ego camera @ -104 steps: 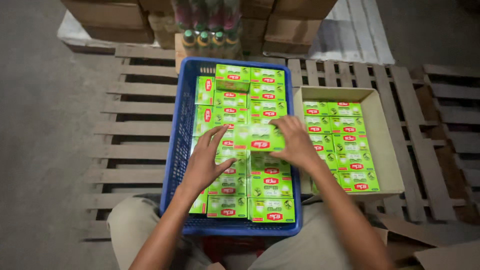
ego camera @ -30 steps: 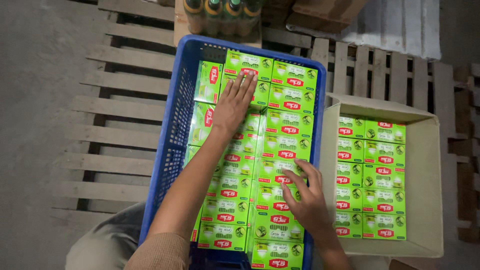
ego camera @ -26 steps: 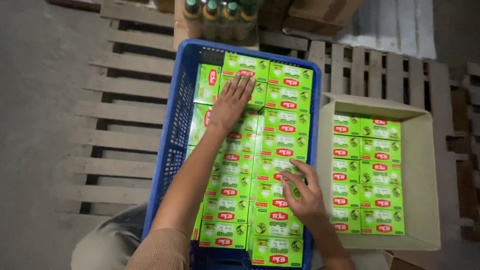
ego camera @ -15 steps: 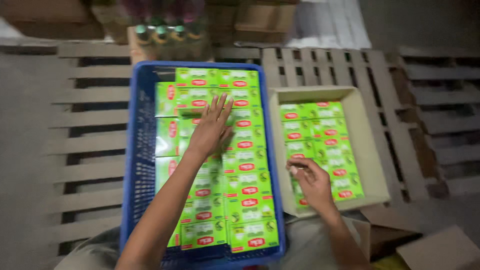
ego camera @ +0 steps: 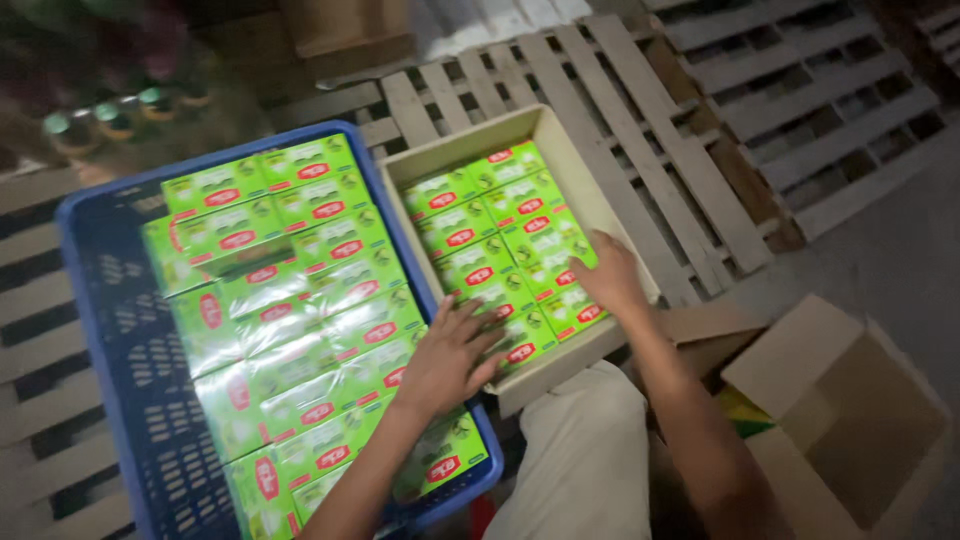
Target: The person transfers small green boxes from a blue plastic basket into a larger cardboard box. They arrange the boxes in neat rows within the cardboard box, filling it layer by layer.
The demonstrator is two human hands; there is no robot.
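Observation:
A blue plastic crate (ego camera: 90, 330) holds several green packets with red labels (ego camera: 290, 290), packed in rows. To its right stands a shallow beige cardboard tray (ego camera: 560, 140) with more of the same green packets (ego camera: 490, 240). My left hand (ego camera: 450, 355) reaches across the crate's right rim, fingers spread, touching the packets at the tray's near left corner. My right hand (ego camera: 608, 275) lies flat on the packets at the tray's near right edge. Neither hand is closed around a packet.
Crate and tray rest on wooden pallets (ego camera: 650, 90). An open brown cardboard box (ego camera: 850, 410) lies on the floor at the lower right. Bottles with green caps (ego camera: 110, 110) stand blurred at the far left. My light trouser leg (ego camera: 580, 460) is below the tray.
The view has swung right. My left hand left the middle of the crate and came to the tray's near left corner. My right hand stays on the tray's near packets.

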